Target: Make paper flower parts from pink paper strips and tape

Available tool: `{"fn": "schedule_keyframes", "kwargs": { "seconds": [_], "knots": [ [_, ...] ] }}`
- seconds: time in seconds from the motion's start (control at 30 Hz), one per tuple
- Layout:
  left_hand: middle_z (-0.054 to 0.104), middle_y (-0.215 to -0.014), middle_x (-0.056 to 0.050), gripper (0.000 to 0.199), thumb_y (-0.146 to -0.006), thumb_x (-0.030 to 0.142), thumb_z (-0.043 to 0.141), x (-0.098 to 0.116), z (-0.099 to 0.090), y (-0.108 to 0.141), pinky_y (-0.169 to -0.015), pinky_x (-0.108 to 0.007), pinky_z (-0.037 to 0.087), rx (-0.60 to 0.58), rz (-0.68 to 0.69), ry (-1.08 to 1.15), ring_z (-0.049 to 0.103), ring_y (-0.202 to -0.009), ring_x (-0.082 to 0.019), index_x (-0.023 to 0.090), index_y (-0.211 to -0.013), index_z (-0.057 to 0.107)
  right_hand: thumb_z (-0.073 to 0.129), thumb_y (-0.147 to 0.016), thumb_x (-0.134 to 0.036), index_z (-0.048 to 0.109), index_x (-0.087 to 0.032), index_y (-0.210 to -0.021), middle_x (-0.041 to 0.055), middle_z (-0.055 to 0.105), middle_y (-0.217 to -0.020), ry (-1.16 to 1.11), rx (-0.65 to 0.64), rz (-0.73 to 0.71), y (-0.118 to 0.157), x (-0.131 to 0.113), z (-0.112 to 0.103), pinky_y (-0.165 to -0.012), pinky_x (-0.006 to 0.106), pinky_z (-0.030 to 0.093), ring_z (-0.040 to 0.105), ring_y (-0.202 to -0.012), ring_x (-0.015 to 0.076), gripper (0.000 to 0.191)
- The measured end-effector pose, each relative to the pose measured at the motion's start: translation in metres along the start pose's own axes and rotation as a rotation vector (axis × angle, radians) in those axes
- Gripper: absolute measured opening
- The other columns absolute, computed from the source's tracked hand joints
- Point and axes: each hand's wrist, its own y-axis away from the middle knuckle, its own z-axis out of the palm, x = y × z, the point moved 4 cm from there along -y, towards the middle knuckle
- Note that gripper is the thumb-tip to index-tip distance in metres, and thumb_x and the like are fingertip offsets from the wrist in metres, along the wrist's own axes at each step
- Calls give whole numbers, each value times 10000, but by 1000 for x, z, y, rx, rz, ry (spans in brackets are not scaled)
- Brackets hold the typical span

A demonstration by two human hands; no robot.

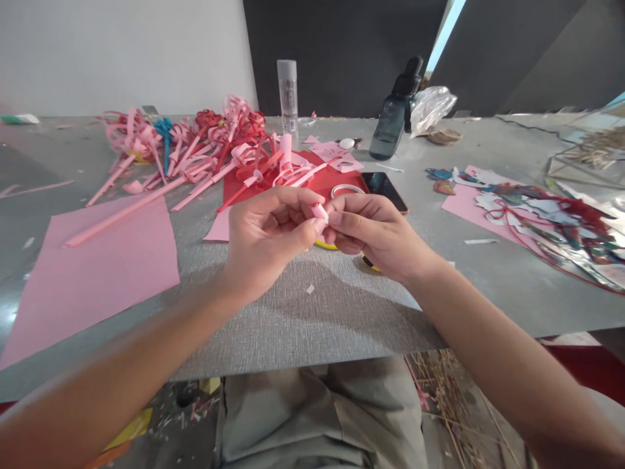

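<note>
Between my two hands, over the front part of the table, is a small rolled piece of pink paper point(319, 212). My left hand point(273, 234) is closed on it, thumb below and fingers curled behind. The fingertips of my right hand point(371, 225) pinch its right end, where a whitish bit shows. Partly hidden behind my hands are yellow-handled scissors point(326, 245) and a roll of white tape point(346, 189). A red paper sheet point(234, 189) lies farther back, with pink and red paper strips on it.
Curled paper flowers point(215, 140) pile at the back left, beside a pink sheet point(112, 267). A clear bottle point(288, 98), a dark dropper bottle point(390, 120) and a phone point(385, 190) stand or lie behind. Colourful cut-outs point(551, 215) with red cord lie right.
</note>
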Motion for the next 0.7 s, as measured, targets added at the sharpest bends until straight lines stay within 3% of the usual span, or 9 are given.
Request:
{"fn": "schedule_keyframes", "kwargs": {
  "seconds": [0.53, 0.7],
  "knots": [
    [746, -879, -23, 163, -803, 248, 838, -2, -2, 1, -717, -306, 639, 1, 2, -32, 714, -752, -150, 209, -941, 760, 711, -951, -325, 680, -146, -881, -19, 599, -735, 36, -2, -13, 0, 0, 0, -497, 214, 280, 431, -558, 46, 195],
    [744, -867, -16, 157, -796, 232, 835, -1, -3, 1, -713, -289, 625, 23, 6, -59, 703, -766, -143, 208, -933, 764, 735, -912, -312, 673, -152, -835, -23, 603, -698, 76, 131, -18, 0, -3, -3, -488, 215, 282, 429, -539, 47, 188]
  ]
}}
